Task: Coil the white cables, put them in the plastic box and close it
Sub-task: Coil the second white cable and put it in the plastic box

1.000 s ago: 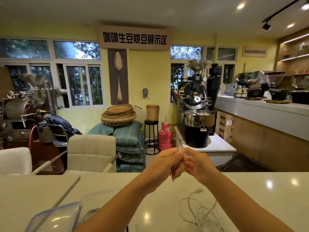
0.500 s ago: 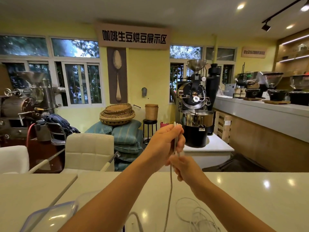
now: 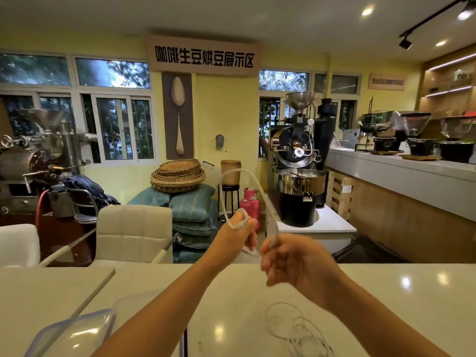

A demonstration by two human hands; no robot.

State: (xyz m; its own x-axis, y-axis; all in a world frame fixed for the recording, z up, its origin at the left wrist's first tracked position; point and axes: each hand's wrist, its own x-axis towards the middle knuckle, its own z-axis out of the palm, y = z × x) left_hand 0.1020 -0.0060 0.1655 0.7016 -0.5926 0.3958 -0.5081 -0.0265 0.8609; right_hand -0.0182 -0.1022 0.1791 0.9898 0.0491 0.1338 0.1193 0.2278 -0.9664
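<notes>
Newly raised white cable (image 3: 260, 188) loop arching between left hand (image 3: 238, 234) and right hand (image 3: 291, 261) grip.

Warmly lit by ceiling spotlights (image 3: 367, 11) far right; glare spots on the glossy bench (image 3: 406, 281); right hand (image 3: 296, 261) motion-blurred; wide-angle bending at edges.

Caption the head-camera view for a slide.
Left hand and right hand loop a white cable above the table, beside loose cables and the plastic lid.
</notes>
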